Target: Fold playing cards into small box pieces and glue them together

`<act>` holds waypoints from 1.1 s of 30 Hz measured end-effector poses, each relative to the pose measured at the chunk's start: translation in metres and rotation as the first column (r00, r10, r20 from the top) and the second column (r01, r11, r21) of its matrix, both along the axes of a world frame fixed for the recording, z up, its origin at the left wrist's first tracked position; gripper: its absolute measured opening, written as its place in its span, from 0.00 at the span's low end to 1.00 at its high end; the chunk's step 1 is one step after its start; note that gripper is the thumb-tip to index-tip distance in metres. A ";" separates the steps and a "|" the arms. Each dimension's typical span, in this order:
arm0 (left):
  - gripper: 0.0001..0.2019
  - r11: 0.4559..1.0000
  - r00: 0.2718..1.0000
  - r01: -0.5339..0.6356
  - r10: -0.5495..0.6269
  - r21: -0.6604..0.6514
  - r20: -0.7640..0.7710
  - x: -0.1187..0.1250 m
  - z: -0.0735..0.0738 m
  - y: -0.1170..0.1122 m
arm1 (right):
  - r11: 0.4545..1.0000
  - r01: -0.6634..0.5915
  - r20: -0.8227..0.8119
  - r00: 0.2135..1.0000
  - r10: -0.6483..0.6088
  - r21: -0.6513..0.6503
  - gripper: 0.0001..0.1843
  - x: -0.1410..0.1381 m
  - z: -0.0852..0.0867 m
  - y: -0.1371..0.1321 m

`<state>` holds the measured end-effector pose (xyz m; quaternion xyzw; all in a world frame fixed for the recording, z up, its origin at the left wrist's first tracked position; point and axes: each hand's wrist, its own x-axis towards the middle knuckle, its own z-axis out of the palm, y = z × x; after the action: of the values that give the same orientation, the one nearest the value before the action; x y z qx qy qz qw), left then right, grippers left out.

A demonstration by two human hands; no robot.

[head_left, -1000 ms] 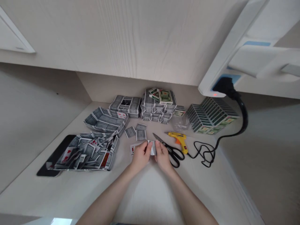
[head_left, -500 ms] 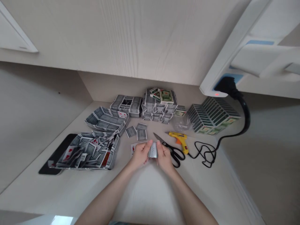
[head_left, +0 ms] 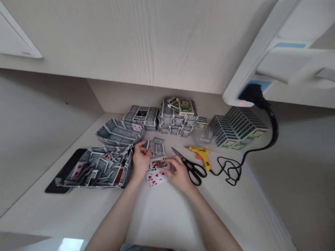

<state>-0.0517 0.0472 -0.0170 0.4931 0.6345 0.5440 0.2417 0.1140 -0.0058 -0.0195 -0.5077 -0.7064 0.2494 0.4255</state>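
Note:
My left hand (head_left: pixel 141 158) is closed, thumb and fingers pinching the edge of a grey-backed playing card (head_left: pixel 147 144), which looks tilted up. Two more grey-backed cards (head_left: pixel 158 148) lie just right of it. Below them, several face-up playing cards (head_left: pixel 157 178) rest on the table, a queen and red hearts among them. My right hand (head_left: pixel 180 172) is at their right edge, thumb and fingers apart; it appears to hold nothing. Black-handled scissors (head_left: pixel 195 171) lie open right beside that hand.
A yellow glue gun (head_left: pixel 201 155) with a black cord lies right of the scissors. Left stands a card-built box (head_left: pixel 128 170) full of loose cards, on a dark flat object (head_left: pixel 62 181). Card-built boxes (head_left: pixel 178 122) and stacked card packs (head_left: pixel 235 129) line the back.
The grey-backed card held between both hands is out of them. My left hand has moved up-left to another card; my right has stayed near, fingers spread. More face-up cards show.

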 end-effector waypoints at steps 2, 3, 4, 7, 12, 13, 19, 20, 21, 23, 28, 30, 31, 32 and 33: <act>0.17 0.999 0.999 -0.033 0.034 0.028 -0.034 0.000 -0.001 0.000 | 0.997 -0.062 0.113 0.992 0.056 0.043 0.22 0.000 -0.001 0.000; 0.17 0.998 0.998 -0.039 0.040 0.045 -0.043 0.000 0.000 -0.001 | 0.996 -0.081 0.148 0.986 0.073 0.047 0.25 0.000 -0.002 0.000; 0.15 0.997 0.998 -0.040 0.043 0.061 -0.047 0.001 0.001 -0.002 | 0.995 -0.095 0.172 0.981 0.086 0.041 0.28 0.000 -0.003 0.000; 0.10 0.996 0.998 -0.009 0.014 0.092 -0.059 0.003 0.003 -0.005 | 0.995 -0.098 0.183 0.978 0.096 -0.001 0.32 0.000 -0.006 0.001; 0.06 0.994 0.994 0.052 -0.043 0.095 -0.096 0.003 0.001 -0.006 | 0.998 -0.039 0.123 0.991 0.044 -0.043 0.33 0.001 -0.011 0.003; 0.06 0.994 0.994 0.056 -0.046 0.094 -0.101 0.003 0.000 -0.005 | 0.998 -0.032 0.114 0.993 0.037 -0.047 0.33 0.001 -0.011 0.003; 0.08 0.992 0.993 0.104 -0.100 0.069 -0.062 0.004 0.003 -0.006 | 0.997 0.048 -0.013 0.999 -0.048 -0.061 0.29 0.003 -0.010 0.005; 0.09 0.989 0.989 0.132 -0.127 0.065 -0.074 0.004 0.006 -0.007 | 0.995 0.078 -0.049 0.996 -0.081 -0.059 0.30 0.004 -0.010 0.006; 0.10 0.984 0.981 0.166 -0.158 0.061 -0.110 0.004 0.009 -0.009 | 0.992 0.112 -0.090 0.989 -0.117 -0.053 0.30 0.005 -0.010 0.007; 0.10 0.967 0.928 0.255 -0.238 0.022 -0.287 0.003 0.016 -0.014 | 0.979 0.200 -0.181 0.962 -0.203 -0.031 0.32 0.008 -0.011 0.009; 0.10 0.849 0.580 0.492 -0.485 -0.193 -0.655 0.000 0.029 -0.024 | 0.913 0.407 -0.286 0.877 -0.385 0.017 0.32 0.015 -0.011 0.014; 0.18 0.797 0.493 0.551 -0.552 -0.249 -0.673 0.000 0.030 -0.025 | 0.901 0.433 -0.293 0.865 -0.408 0.025 0.30 0.017 -0.012 0.015; 0.23 0.781 0.471 0.563 -0.570 -0.268 -0.673 -0.001 0.030 -0.025 | 0.899 0.438 -0.295 0.862 -0.412 0.024 0.29 0.018 -0.012 0.015; 0.27 0.775 0.460 0.566 -0.581 -0.282 -0.671 -0.001 0.029 -0.024 | 0.900 0.436 -0.296 0.862 -0.411 0.019 0.29 0.018 -0.012 0.016; 0.28 0.774 0.459 0.563 -0.584 -0.289 -0.669 -0.001 0.028 -0.024 | 0.905 0.425 -0.301 0.864 -0.403 0.009 0.29 0.018 -0.013 0.016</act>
<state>-0.0532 0.0232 0.0112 0.8471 0.4792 0.1793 0.1438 0.1324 0.0102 -0.0320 -0.5888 -0.5190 0.1978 0.5873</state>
